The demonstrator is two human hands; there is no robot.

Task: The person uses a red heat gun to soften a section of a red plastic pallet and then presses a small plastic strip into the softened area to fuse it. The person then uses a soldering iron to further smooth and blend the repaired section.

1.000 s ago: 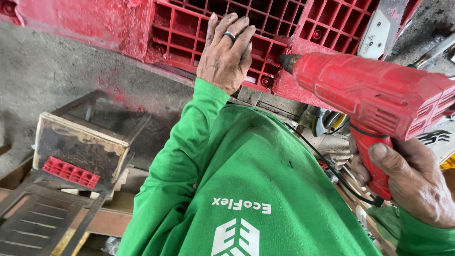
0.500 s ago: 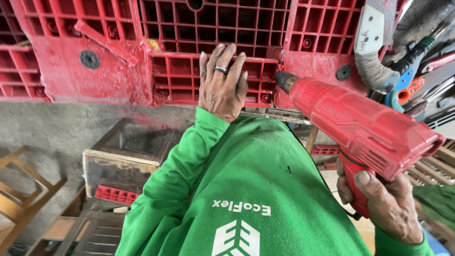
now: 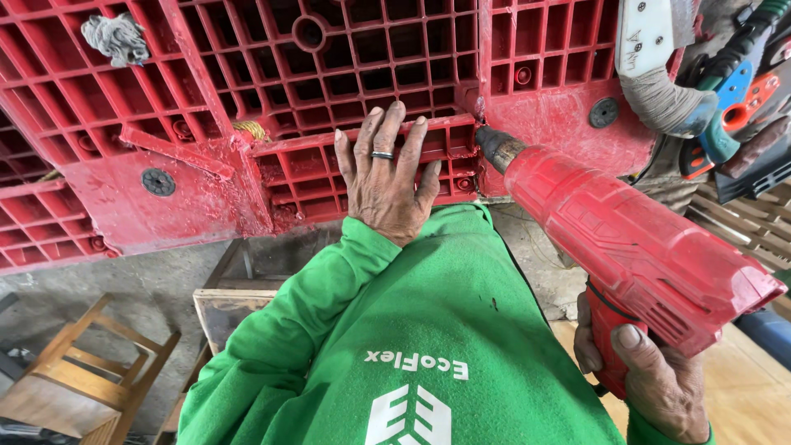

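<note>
Head view, the only one on record. A large red plastic grid panel point(image 3: 329, 74), ribbed like a pallet or crate, stands upright before the person. A smaller red grid piece point(image 3: 305, 177) lies across its lower middle.

Left hand point(image 3: 386, 177): pressed flat against the smaller piece, fingers spread and extended, a ring on one finger. It grips nothing; it pins the piece to the panel. The green sleeve point(image 3: 362, 330) fills the lower middle of the frame.

Right hand point(image 3: 651, 379): clenched round the handle of a red power drill point(image 3: 634, 247). The drill slopes up and to the left, and its dark tip point(image 3: 494, 147) sits at the right end of the smaller piece, touching or all but touching the plastic. I cannot tell whether a bit or screw is engaged there, nor whether the trigger is pressed.

Surroundings: a grey rag point(image 3: 115, 37) is wedged in the grid at upper left. Round dark fasteners point(image 3: 156, 181) already sit in the panel's flat lower face. A wooden chair frame point(image 3: 74, 379) stands on the floor at lower left, and tools hang at upper right.

Judgement: the step in hand appears to be fixing the smaller piece to the panel at its right end. The next move calls for steady pressure from the left hand, the drill held square, and fingers kept away from the tip.
</note>
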